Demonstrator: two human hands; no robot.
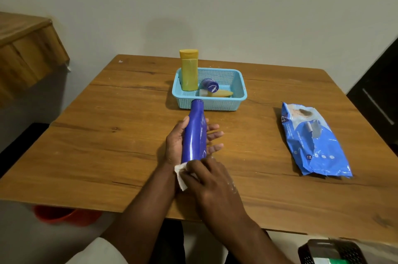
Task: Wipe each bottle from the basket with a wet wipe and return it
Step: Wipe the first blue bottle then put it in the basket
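Note:
A tall blue bottle (195, 134) lies in the palm of my left hand (176, 141), cap end toward the basket, with my thumb on its left side and my fingers sticking out straight on its right. My right hand (206, 179) pinches a white wet wipe (180, 174) against the bottle's near end. The light blue basket (241, 82) stands behind, holding an upright yellow bottle (189, 70), a small blue bottle (210, 85) and a small yellow tube (219, 93) lying down.
The blue wet wipe pack (312, 141) lies on the wooden table (107, 123) to the right. A wooden cabinet (23, 52) is at the left, a red bucket (62, 217) sits under the table edge, and a dark object (331, 253) is at bottom right.

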